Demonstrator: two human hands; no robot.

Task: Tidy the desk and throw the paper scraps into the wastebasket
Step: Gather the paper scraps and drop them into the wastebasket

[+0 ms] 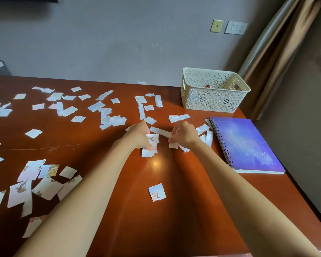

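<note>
Several torn white paper scraps (104, 115) lie scattered over the brown desk (93, 143), most of them left of the middle. My left hand (139, 136) grips a few scraps (149, 151), some with cartoon prints, against the desk. My right hand (183, 135) pinches another bunch of scraps (174, 145) just to the right. A long strip (160, 131) lies between the two hands. A single printed scrap (157, 192) sits nearer to me. The cream lattice wastebasket (214, 89) stands at the back right of the desk.
A purple spiral notebook (246, 145) lies right of my right hand, near the desk's right edge. A cluster of larger printed scraps (43, 184) sits at the front left. A curtain (278, 45) hangs behind the basket. Wall sockets (235, 27) are above.
</note>
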